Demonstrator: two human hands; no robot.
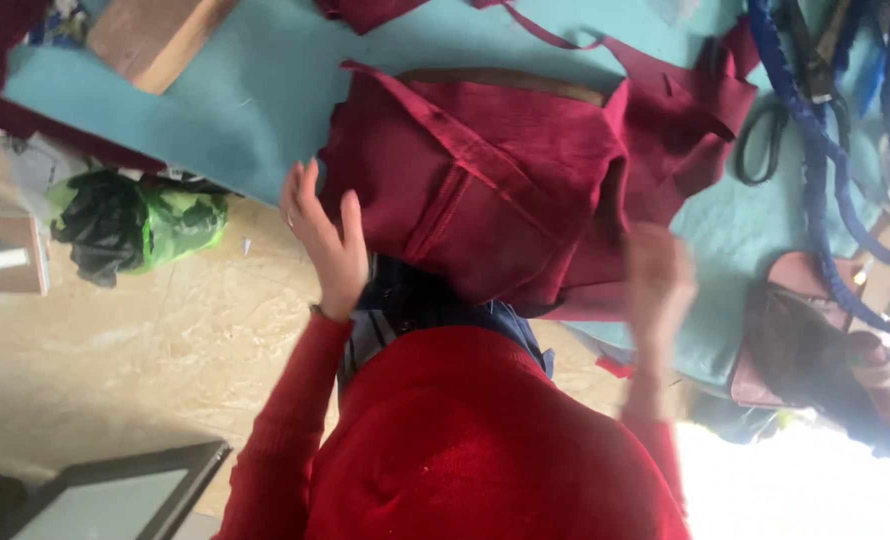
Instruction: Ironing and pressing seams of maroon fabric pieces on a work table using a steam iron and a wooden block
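Two hands up over the table edge. Left hand (323,243) open, fingers spread, just beside the dark red cloth (505,180) lying on the teal table (235,110). Right hand (657,280) motion-blurred, grip unclear, at the cloth's lower edge. Scissors (765,140) lie right of the cloth.

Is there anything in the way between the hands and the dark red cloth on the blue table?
Nothing visible is in the way. The left hand is open right at the edge of the dark red cloth on the blue table. The right hand is blurred, raised at the cloth's other edge, with nothing between them.
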